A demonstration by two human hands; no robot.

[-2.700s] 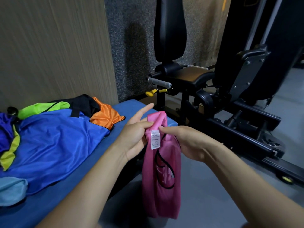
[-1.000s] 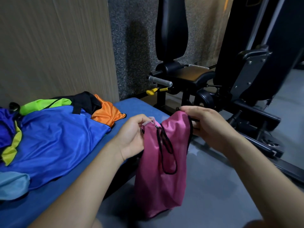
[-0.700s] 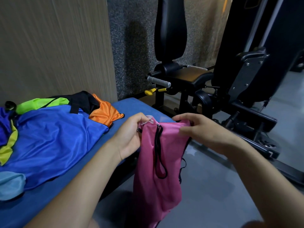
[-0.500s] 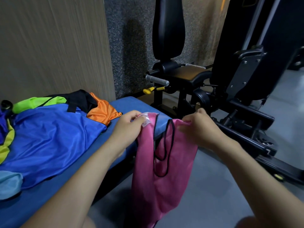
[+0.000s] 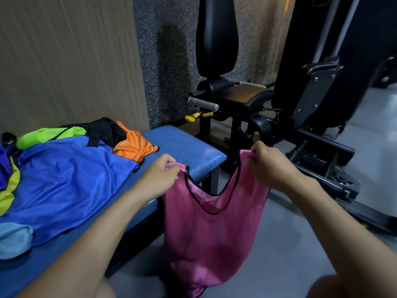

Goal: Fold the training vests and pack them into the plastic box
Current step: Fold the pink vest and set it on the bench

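Spreading pink vest (image 5: 211, 229) wide now: half a second ago shoulders were close together, bunched; now left hand (image 5: 160, 179) and right hand (image 5: 271, 166) are well apart, each pinching one shoulder strap, fingers curled tight on fabric. Neckline sags open between them, body hangs below both hands over floor (image 5: 300, 244), clear of bench (image 5: 187, 147) edge. Means vest is opened flat and oriented, probably ready for first fold; nothing folded yet. Box not in view, so packing is far off. Left of left hand: blue vest (image 5: 71, 186) spread on bench, orange vest (image 5: 133, 145), green vest (image 5: 51, 134) and black one (image 5: 103, 130) piled beyond, light blue cloth (image 5: 12, 239) nearer. Blue vest takes most of the bench, little bare surface for laying pink one down. Gym machine (image 5: 311, 108) beyond right hand, near but not touching.
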